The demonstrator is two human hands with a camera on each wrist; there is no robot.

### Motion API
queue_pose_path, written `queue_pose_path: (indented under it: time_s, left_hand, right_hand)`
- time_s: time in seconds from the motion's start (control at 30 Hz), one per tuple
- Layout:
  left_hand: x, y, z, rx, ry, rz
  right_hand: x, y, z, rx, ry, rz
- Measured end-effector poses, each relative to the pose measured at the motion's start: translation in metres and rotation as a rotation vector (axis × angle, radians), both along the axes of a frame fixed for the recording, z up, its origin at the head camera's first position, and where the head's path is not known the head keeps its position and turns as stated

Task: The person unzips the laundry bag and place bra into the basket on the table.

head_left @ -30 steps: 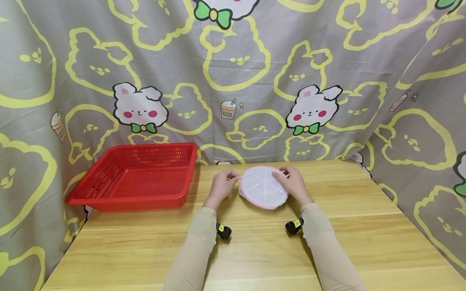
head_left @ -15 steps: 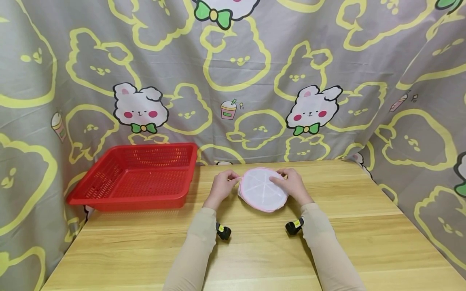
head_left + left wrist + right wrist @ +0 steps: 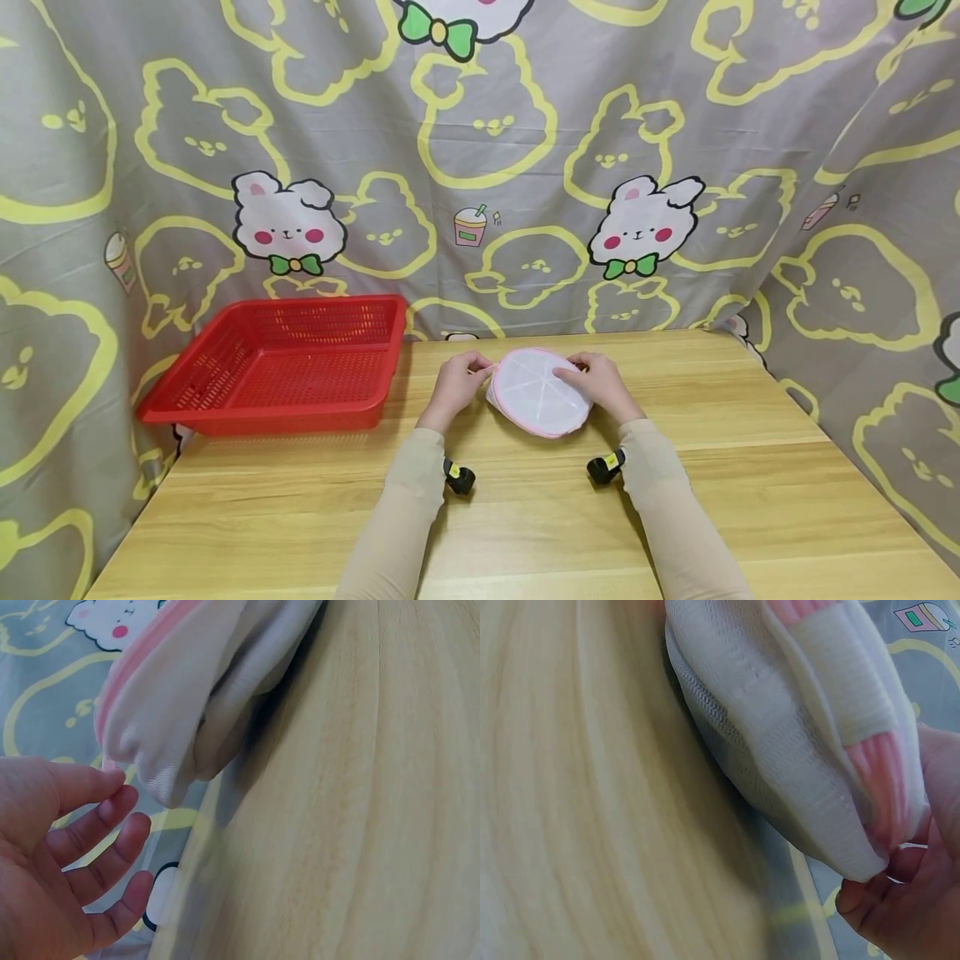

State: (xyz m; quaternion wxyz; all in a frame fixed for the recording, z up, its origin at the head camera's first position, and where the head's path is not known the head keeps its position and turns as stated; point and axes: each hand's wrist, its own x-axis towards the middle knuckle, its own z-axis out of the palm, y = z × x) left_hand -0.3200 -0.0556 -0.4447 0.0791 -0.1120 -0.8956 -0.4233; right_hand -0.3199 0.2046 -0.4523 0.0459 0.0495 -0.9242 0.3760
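Bag (image 3: pixel 542 397) between hands (image 3: pixel 456 387) (image 3: pixel 602 385), near basket (image 3: pixel 270 414)

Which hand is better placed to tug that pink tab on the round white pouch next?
Left, most likely: the left hand pinches the pink tab, while the right hand grips the pouch on its other side.

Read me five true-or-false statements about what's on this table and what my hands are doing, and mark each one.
1. The red basket is to the left of the white bag. True.
2. The bag is edged in green. False: its trim is pink.
3. The left hand pinches a pink strip at the bag's edge. True.
4. The right hand touches the basket. False: it grips the bag.
5. The curtain shows cartoon animals. True.
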Motion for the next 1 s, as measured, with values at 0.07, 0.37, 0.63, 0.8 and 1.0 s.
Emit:
queue_pose_path:
  time_s: [0.07,0.37,0.63,0.8,1.0]
  left_hand:
    - [-0.0002,-0.0003,-0.0001,-0.003,0.003,0.0]
    - [-0.0021,-0.0033,-0.0008,0.009,0.015,-0.003]
    - [-0.001,-0.0041,0.0013,0.021,0.025,-0.023]
    - [-0.0007,-0.0035,0.003,0.015,0.024,-0.042]
    - [-0.0015,-0.0036,0.0025,0.007,0.019,-0.062]
  right_hand:
    - [0.0,-0.0009,0.0003,-0.004,-0.006,-0.002]
    - [0.0014,-0.0038,0.0017,-0.053,0.007,-0.047]
    - [0.0019,-0.0038,0.0019,-0.06,0.046,-0.103]
    - [0.0025,-0.0036,0.0009,-0.085,0.052,-0.145]
    - [0.004,-0.0042,0.0013,-0.094,0.055,-0.17]
